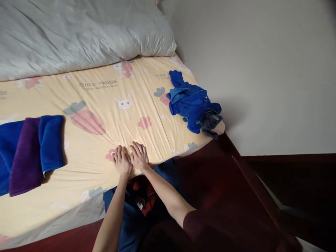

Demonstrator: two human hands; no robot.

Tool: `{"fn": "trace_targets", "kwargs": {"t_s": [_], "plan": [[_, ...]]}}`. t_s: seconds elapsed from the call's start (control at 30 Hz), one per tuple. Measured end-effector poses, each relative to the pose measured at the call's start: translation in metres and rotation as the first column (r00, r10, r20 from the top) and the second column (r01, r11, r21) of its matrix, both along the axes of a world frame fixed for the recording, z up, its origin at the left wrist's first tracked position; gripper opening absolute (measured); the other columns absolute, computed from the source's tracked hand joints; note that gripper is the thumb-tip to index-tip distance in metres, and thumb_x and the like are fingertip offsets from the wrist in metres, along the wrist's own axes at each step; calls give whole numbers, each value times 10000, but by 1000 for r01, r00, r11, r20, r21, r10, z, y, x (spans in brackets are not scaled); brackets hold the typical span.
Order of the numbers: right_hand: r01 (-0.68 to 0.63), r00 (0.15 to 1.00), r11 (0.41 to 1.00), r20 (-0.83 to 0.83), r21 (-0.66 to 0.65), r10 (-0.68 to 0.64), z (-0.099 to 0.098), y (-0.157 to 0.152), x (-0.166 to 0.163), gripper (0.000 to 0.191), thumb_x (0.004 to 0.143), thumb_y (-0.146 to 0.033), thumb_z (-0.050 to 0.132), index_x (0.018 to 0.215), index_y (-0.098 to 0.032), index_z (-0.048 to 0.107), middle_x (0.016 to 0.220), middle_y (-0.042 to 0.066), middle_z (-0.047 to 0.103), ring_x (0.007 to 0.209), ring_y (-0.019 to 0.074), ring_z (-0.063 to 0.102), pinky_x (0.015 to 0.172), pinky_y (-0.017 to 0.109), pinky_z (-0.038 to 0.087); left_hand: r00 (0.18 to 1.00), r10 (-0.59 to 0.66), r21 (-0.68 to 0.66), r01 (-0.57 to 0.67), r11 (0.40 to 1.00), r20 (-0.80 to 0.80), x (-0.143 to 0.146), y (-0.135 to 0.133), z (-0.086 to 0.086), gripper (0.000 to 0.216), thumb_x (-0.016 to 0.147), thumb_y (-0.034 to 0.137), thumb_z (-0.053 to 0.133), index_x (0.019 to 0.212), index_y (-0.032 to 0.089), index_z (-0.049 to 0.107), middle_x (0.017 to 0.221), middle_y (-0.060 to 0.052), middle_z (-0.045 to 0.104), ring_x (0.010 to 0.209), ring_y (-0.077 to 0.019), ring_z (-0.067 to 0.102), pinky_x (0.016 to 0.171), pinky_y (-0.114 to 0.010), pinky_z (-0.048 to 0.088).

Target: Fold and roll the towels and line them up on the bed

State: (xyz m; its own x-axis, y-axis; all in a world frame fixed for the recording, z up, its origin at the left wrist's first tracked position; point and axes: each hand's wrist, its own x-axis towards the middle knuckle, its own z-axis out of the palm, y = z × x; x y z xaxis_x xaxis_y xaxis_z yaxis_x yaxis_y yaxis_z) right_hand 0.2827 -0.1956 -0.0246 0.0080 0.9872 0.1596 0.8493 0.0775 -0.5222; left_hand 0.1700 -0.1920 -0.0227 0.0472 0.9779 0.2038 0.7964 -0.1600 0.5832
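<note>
Directly beneath the hands is a yellow printed sheet (147, 98), spread over the bed, with creases fanning out from where they press near its close edge. The left hand (122, 161) and right hand (139, 155) lie side by side, palms down and unclenched, fingers slightly bent and pointing away from the body; the thumbs are hard to make out. The left forearm rises steeply, while the right one slants in from a dark sleeve (202, 227). Left of the hands, folded blue and purple cloths (28, 154) are cut off by the picture's side. Beyond the hands to the right sits a crumpled blue garment (193, 101), a dark grey piece (211, 122) bunched against it. Farthest beyond them, pale grey bedding (86, 31) runs out of view. Below the hands, blue trousers (128, 224) are partly lost in shadow.
</note>
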Motion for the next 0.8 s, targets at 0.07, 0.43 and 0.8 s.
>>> {"fn": "trace_targets", "kwargs": {"t_s": [0.07,0.43,0.8], "plan": [[-10,1000,1000,-8,-7,10,0,0,0,458,1043,-224,461,1491,-181,546,1661,96,432,1586,231,314,1324,497,187,1000,24,8,-24,1000,7,1,3,0,503,993,284,448,1456,129,568,1602,-188,479,1553,-344,345,1274,-595,195],[-5,989,1000,-145,19,8,3,3,4,405,1045,-247,463,1429,-209,588,1618,61,499,1558,203,369,1332,462,218,999,43,19,-43,999,-20,-1,11,-6,517,949,318,510,1433,148,576,1580,-210,493,1532,-366,360,1242,-613,188],[379,371,906,-866,-188,-335,34,34,163,586,922,-380,514,1464,-196,388,1222,134,702,796,212,744,696,384,643,994,86,97,-79,992,-67,-2,14,-12,498,919,261,503,1397,176,613,1537,-170,556,1473,-383,446,1187,-603,273]]}}
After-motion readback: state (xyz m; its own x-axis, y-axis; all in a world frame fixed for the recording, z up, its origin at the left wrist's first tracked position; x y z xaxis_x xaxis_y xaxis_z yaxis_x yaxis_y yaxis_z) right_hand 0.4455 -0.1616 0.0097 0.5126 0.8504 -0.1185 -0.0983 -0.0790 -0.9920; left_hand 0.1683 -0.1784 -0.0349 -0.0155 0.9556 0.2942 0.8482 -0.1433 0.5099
